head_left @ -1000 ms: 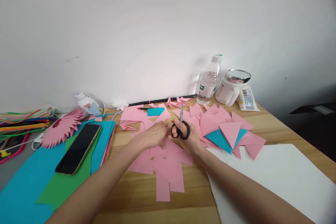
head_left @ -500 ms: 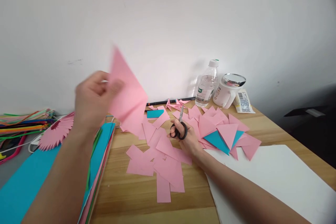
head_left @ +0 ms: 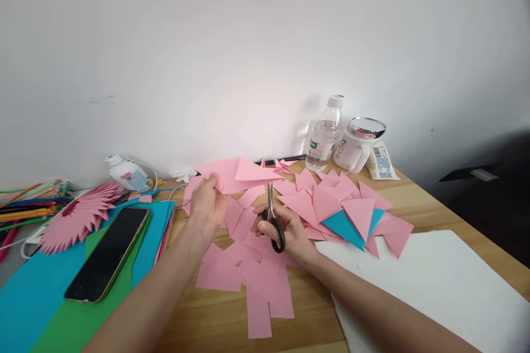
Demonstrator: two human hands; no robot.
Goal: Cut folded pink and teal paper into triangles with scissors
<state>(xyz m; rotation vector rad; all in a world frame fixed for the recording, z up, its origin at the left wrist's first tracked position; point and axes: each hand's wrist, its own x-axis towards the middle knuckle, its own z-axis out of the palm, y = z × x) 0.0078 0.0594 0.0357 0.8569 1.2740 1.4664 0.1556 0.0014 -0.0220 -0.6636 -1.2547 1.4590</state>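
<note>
My left hand [head_left: 208, 204] is closed on a creased sheet of pink paper [head_left: 227, 174], thumb on top, held over the far side of the table. A pair of black-handled scissors [head_left: 277, 234] sits in my right hand [head_left: 290, 229], fingers round the handles and the blades pointing away from me. Beneath both hands lie scattered pink paper pieces [head_left: 259, 309], squares and strips. To the right of the scissors is a heap of pink triangles [head_left: 360, 212] with a blue piece [head_left: 343, 226] among them.
A water bottle [head_left: 325, 138], a white mug [head_left: 354, 146] and a small packet [head_left: 383, 161] stand by the wall. White board [head_left: 422, 292] lies at right. At left are a phone [head_left: 108, 253], coloured sheets [head_left: 45, 276], a pleated pink paper piece [head_left: 78, 215] and a white bottle [head_left: 129, 174].
My left hand has lowered the pink paper from in front of the wall, moving right toward the scissors. My right hand has shifted slightly nearer me, still holding the scissors. The phone has come into sight.
</note>
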